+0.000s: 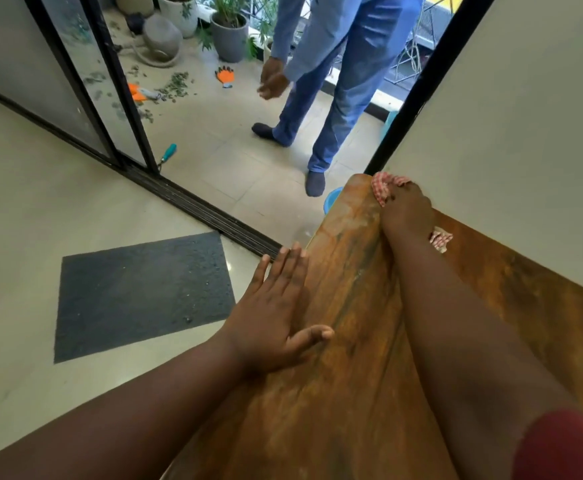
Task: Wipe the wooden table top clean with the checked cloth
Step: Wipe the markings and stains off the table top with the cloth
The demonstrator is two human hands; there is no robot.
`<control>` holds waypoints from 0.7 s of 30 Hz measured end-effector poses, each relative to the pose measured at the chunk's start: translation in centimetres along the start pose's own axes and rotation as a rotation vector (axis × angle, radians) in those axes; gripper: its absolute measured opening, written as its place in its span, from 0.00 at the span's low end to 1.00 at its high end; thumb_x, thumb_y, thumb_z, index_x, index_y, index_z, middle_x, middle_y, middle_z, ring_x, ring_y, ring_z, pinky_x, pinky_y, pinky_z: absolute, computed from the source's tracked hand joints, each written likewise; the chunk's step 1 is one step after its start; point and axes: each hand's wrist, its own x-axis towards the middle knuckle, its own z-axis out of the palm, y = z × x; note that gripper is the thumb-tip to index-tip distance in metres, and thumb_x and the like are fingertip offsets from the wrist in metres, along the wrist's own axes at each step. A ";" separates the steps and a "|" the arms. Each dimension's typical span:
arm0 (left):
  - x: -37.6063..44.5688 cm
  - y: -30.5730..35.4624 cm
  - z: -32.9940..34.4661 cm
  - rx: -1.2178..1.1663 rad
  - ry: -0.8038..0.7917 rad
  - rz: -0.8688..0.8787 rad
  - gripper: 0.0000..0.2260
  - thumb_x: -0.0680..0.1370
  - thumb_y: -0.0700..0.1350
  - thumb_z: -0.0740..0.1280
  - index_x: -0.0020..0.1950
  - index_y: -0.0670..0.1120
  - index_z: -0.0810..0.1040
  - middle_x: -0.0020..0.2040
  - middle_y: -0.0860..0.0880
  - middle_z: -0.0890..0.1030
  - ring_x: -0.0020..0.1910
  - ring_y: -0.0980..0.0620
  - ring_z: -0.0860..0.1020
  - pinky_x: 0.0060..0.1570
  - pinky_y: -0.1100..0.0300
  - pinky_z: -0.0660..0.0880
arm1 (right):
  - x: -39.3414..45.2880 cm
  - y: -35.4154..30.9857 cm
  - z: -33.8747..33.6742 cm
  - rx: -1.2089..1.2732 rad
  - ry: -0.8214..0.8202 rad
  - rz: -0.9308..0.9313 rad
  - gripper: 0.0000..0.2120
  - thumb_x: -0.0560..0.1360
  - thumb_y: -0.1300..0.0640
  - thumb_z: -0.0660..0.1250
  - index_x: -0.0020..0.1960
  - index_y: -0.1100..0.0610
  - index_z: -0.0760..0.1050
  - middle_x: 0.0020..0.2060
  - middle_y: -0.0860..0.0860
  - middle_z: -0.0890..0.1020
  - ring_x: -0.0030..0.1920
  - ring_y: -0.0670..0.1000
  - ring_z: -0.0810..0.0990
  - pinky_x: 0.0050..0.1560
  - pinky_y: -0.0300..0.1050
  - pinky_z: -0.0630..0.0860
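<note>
The wooden table top [352, 341] runs from the bottom of the view up to a far corner by the white wall. My right hand [407, 213] reaches to that far corner and presses the red-and-white checked cloth [381, 188] onto the wood; cloth shows beyond my fingers and again behind my wrist. Whether my fingers curl into the cloth is hidden. My left hand [276, 313] lies flat with straight fingers on the table's left edge, holding nothing.
A dark doormat [141, 296] lies on the tiled floor left of the table, by the sliding door track [213, 216]. A person in blue [335, 81] stands on the balcony among plant pots [229, 38], orange gloves [225, 76] and leaf litter. A blue tub [333, 199] sits past the table corner.
</note>
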 end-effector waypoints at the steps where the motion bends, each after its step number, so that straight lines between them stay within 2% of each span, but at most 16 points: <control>1: 0.0 0.0 0.0 0.001 -0.006 -0.008 0.45 0.70 0.75 0.40 0.75 0.46 0.29 0.75 0.48 0.29 0.73 0.54 0.28 0.70 0.55 0.28 | 0.1 0.2 0.1 0.001 -0.012 0.002 0.19 0.79 0.54 0.55 0.68 0.54 0.70 0.67 0.56 0.70 0.62 0.62 0.71 0.63 0.55 0.65; 7: 0.3 0.0 0.1 0.045 -0.071 -0.019 0.46 0.69 0.76 0.38 0.74 0.46 0.28 0.75 0.47 0.29 0.72 0.54 0.27 0.70 0.54 0.28 | -0.3 -0.4 -0.2 -0.041 -0.149 -0.103 0.21 0.79 0.49 0.54 0.72 0.45 0.64 0.71 0.53 0.66 0.66 0.62 0.67 0.65 0.57 0.63; 11: 0.2 0.1 0.1 0.042 -0.092 -0.033 0.46 0.70 0.75 0.40 0.75 0.46 0.29 0.75 0.47 0.30 0.72 0.54 0.27 0.72 0.51 0.30 | -3.5 -2.6 0.3 0.030 -0.222 -0.210 0.20 0.79 0.50 0.56 0.70 0.42 0.66 0.73 0.50 0.62 0.70 0.57 0.63 0.67 0.54 0.61; 15: 0.2 0.1 0.0 0.024 -0.067 -0.092 0.47 0.70 0.76 0.41 0.76 0.44 0.33 0.77 0.46 0.34 0.74 0.52 0.31 0.73 0.50 0.34 | -8.8 -4.6 -0.2 0.048 -0.297 -0.256 0.20 0.79 0.50 0.56 0.69 0.39 0.66 0.74 0.49 0.62 0.71 0.58 0.61 0.69 0.57 0.59; 19: -0.5 -0.2 -0.6 -0.209 -0.002 -0.253 0.47 0.71 0.74 0.42 0.76 0.42 0.34 0.77 0.44 0.35 0.75 0.50 0.34 0.74 0.51 0.36 | -15.4 -5.5 -1.3 0.070 -0.349 -0.304 0.20 0.78 0.50 0.58 0.68 0.38 0.67 0.72 0.49 0.64 0.68 0.57 0.64 0.66 0.55 0.62; 21: -1.2 -0.6 -1.5 -0.388 0.069 -0.409 0.45 0.72 0.73 0.44 0.76 0.44 0.35 0.77 0.45 0.36 0.75 0.49 0.36 0.73 0.51 0.36 | -19.1 -5.9 -2.1 0.114 -0.376 -0.323 0.20 0.77 0.50 0.59 0.67 0.38 0.69 0.70 0.49 0.67 0.66 0.57 0.66 0.64 0.53 0.64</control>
